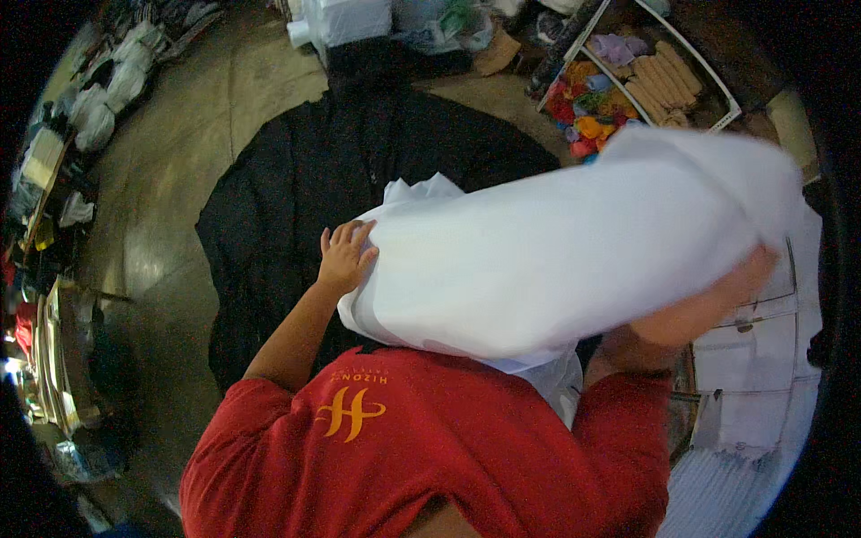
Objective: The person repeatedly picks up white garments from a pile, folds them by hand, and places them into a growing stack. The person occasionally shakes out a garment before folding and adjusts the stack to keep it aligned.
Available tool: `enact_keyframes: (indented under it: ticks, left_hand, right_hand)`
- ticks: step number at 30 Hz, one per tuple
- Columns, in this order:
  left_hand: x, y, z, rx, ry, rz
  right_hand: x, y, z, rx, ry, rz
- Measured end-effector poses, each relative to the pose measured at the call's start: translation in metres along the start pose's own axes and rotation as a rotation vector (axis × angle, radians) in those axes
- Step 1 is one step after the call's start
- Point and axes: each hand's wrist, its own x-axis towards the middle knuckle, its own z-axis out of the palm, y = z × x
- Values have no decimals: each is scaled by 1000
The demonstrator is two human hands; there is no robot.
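A large white cloth (551,255), layered or folded, stretches across the view in front of my red shirt. My left hand (348,255) lies on the cloth's left edge with its fingers spread and palm down. At the cloth's right end is my right hand (760,265), blurred, its fingers partly hidden by the fabric; whether it grips the cloth does not show. Beneath the white cloth, a black cloth (269,195) drapes over a broad, roughly round surface. Some sheer whitish material (565,387) hangs below the white cloth near my right forearm.
A white-framed bin (726,118) at the upper right holds colourful cloths (592,114) and beige rolled textiles (662,81). White wrapped bundles (353,23) stand at the top. Bagged goods (94,114) line the left side beyond the concrete floor (168,155). White cabinets (746,363) stand at the right.
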Motion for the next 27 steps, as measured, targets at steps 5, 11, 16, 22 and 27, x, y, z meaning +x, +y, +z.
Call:
enact_keyframes:
  ticks: [5,11,16,22,27]
  left_hand:
    - [-6,-1,5,-384,305,169]
    - [-43,40,9,-331,160,157]
    - [2,47,22,-159,97,-45]
    - [19,13,28,-806,135,-376]
    - [-5,22,-14,-976,-68,-411]
  right_hand:
    - [54,1,85,16,-168,-66]
    - [60,27,143,-3,-251,-130]
    - [82,73,162,-113,-303,-210]
    - [69,197,110,-1071,-420,-8]
    - [-85,281,56,-911,-1333,36]
